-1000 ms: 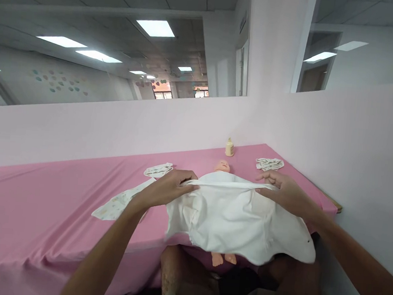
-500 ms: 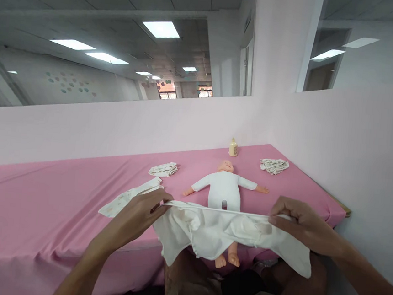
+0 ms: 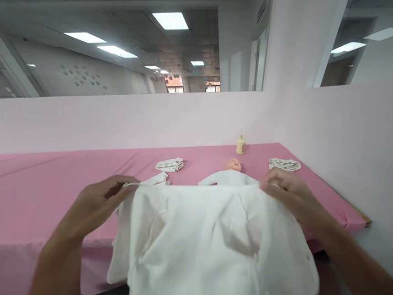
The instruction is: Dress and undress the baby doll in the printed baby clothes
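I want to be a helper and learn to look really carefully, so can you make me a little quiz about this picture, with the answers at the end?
1. True or false: the left hand and the right hand both hold the white cloth.

2. Which thing stands on the table beyond the head of the doll, near the wall?
A) a spoon
B) a bottle
C) a cup

3. Fill in the missing word: the table cover is ____ in colour.

Key: 1. True, the fingers of each hand grip its top edge. 2. B, the bottle. 3. Pink.
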{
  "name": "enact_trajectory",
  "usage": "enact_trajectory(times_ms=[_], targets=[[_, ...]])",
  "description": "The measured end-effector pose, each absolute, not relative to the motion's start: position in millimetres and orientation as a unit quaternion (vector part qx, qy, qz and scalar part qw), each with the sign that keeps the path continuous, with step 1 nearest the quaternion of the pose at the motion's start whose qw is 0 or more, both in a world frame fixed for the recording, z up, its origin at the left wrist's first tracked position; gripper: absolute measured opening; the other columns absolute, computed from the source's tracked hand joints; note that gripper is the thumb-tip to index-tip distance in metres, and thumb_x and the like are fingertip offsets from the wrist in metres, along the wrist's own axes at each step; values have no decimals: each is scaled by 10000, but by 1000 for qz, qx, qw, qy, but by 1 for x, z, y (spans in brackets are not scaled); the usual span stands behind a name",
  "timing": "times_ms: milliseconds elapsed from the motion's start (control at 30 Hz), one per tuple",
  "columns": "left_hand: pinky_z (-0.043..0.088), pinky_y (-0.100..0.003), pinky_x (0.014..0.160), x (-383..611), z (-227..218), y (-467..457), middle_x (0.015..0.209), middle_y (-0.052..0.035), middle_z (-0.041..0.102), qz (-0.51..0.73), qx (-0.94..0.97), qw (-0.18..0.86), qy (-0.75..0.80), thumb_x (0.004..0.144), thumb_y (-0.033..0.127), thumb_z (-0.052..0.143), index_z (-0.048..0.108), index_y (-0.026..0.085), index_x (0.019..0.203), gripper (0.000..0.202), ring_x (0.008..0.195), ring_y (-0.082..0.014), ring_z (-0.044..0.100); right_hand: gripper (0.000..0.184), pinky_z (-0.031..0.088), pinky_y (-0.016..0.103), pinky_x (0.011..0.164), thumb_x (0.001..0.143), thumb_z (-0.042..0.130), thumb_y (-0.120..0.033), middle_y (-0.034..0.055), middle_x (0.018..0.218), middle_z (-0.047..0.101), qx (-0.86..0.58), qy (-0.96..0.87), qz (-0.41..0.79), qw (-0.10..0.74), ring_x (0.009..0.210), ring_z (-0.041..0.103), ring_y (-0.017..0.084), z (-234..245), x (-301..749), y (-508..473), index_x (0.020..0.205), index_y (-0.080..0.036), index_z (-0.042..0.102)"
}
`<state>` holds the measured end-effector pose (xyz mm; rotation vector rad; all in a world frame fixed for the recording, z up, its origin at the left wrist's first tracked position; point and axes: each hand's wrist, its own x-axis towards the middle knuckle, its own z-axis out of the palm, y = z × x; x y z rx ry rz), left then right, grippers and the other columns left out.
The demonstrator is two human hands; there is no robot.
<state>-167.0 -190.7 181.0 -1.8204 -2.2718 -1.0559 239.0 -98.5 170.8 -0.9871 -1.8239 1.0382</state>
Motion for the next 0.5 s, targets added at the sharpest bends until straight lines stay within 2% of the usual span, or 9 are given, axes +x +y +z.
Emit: enact_trajectory(times_ms=[133,233,300,400,500], targets=[[479,-250,757,-184,170,-113,961,-2,708,-285,-613,34,-736,896,507,432,619,193,1072,406,849,-160,616,285,417,250,577,832,578,-483,21,848,631,-382,-727,400,406,674,542,136,167,177,-18,899,-206,594],[476,-325,815,-183,137,-54,1069,-107,700,-170,-552,54,-814,929,357,389,607,162,1128,354,991,-257,637,221,456,278,719,867,496,-357,61,1024,642,-487,-742,311,341,850,590,171,141,132,39,989,-197,588],[479,-364,839,-168,104,-28,1144,-170,676,-120,-547,37,-828,900,296,441,564,127,1217,380,1045,-303,635,298,441,333,835,835,518,-247,134,1161,607,-534,-728,288,320,1013,574,234,116,115,63,1117,-155,551],[416,-418,985,-132,48,-15,1313,-200,583,-139,-612,63,-776,934,272,370,527,114,1292,421,1206,-318,550,434,399,402,932,793,574,-226,197,1301,520,-570,-715,267,303,1160,506,313,77,116,76,1209,-126,500],[390,-412,1026,-95,9,-11,1340,-159,573,-197,-679,-13,-707,958,315,318,531,138,1295,437,1246,-295,520,362,414,395,911,828,544,-290,193,1247,554,-589,-703,258,304,1116,531,308,46,142,72,1149,-124,531]])
